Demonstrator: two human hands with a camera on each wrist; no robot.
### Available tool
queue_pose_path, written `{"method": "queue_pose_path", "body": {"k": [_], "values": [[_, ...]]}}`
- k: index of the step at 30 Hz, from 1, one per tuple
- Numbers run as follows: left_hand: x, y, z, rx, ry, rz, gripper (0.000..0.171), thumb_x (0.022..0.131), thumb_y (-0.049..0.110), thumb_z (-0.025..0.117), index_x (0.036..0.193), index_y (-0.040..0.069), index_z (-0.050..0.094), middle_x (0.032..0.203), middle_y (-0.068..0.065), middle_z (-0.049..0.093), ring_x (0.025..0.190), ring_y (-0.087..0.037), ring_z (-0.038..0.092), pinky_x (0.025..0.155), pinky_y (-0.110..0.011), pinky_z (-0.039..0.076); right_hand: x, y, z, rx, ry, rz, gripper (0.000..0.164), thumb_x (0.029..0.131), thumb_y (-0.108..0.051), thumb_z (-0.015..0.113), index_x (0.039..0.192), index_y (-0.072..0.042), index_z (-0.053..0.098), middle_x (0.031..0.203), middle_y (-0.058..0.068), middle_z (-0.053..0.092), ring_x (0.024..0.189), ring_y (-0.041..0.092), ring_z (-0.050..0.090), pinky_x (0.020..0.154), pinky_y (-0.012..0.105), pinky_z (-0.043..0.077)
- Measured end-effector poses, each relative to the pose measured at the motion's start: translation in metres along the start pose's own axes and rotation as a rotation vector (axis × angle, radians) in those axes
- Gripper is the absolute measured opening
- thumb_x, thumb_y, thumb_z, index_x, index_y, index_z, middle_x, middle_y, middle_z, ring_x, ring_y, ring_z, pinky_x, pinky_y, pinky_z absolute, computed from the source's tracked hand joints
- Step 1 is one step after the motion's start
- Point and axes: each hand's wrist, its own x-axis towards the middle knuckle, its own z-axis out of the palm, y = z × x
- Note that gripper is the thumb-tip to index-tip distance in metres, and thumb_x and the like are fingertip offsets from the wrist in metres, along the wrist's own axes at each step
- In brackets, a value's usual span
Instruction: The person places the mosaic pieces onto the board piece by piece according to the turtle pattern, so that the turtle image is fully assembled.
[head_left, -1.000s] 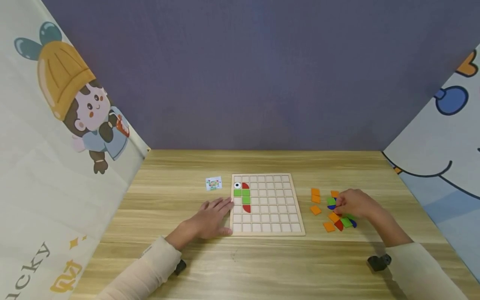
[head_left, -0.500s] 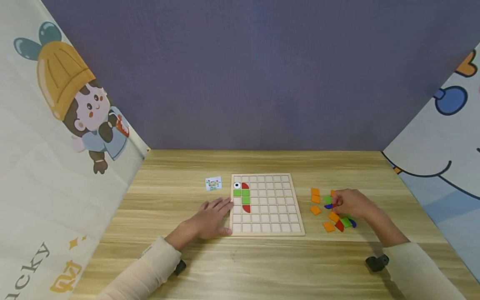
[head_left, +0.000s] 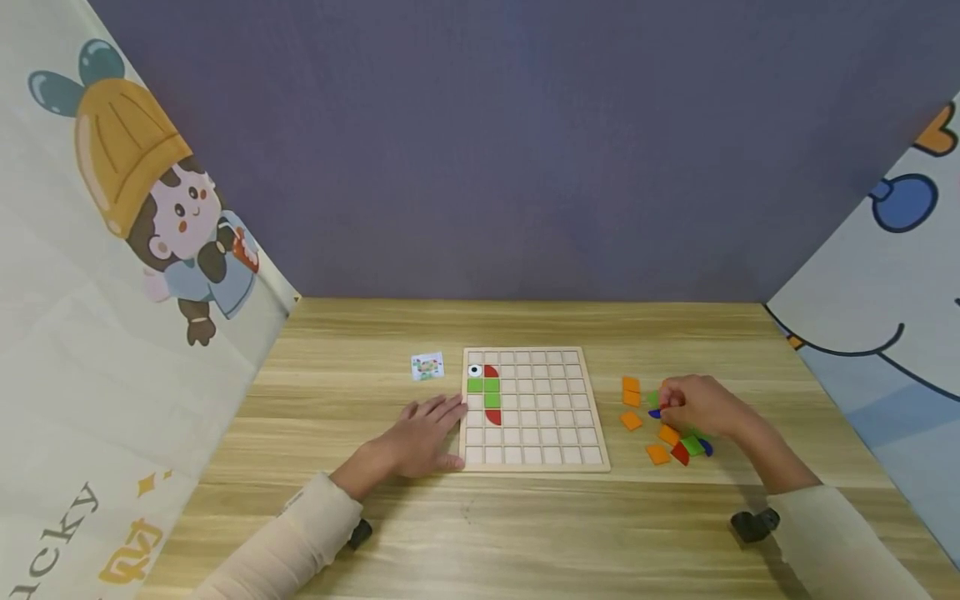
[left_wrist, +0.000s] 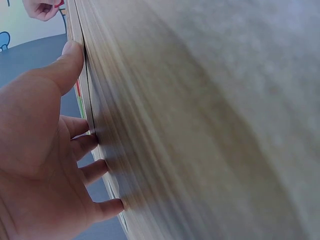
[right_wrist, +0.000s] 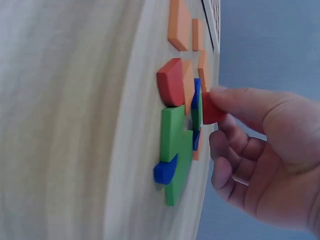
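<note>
red piece (right_wrist: 212, 111) sits clamped at the tips of the fingers (right_wrist: 239, 136) of the right hand (right_wrist: 277, 160).

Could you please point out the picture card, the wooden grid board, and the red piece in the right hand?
Picture card (head_left: 427, 367): head view, middle of its printed face.
Wooden grid board (head_left: 527, 401): head view, a bare cell near its middle.
Held red piece (right_wrist: 211, 112): right wrist view, its uncovered part.
</note>
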Motion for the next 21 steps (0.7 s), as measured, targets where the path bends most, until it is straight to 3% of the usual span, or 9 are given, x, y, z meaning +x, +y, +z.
{"method": "queue_pose_path", "body": {"k": [10,16,21], "values": [[0.001,-0.002,0.001,-0.006,0.003,0.001,0.089,0.095,0.06,0.06,0.162,0.014,0.026,0.171,-0.008,0.022,0.156,-0.038,0.023,0.118,-0.071,0.025,0.008,-0.017,-0.006,0.015,0.128,-0.107,0.007,0.101,-0.017,0.064,0.096,-0.018,0.058,0.082,0.003,0.066,0.068,0.009,0.052,0.061,0.025,0.043],[0.002,-0.002,0.002,-0.005,-0.01,-0.017,0.089,0.095,0.063,0.058,0.163,0.016,0.024,0.172,-0.005,0.019,0.157,-0.036,0.021,0.119,-0.07,0.024,0.015,-0.025,-0.007,0.023,0.121,-0.142,0.009,0.107,-0.021,0.053,0.109,-0.012,0.055,0.091,0.006,0.071,0.076,0.019,0.065,0.064,0.026,0.047],[0.003,-0.002,0.002,-0.004,-0.001,-0.011,0.089,0.095,0.062,0.058,0.163,0.015,0.024,0.172,-0.006,0.02,0.157,-0.036,0.022,0.118,-0.07,0.024,0.022,-0.026,-0.003,0.022,0.116,-0.166,0.017,0.108,-0.019,0.049,0.117,-0.005,0.056,0.086,0.006,0.068,0.068,0.016,0.062,0.061,0.025,0.047]]}}
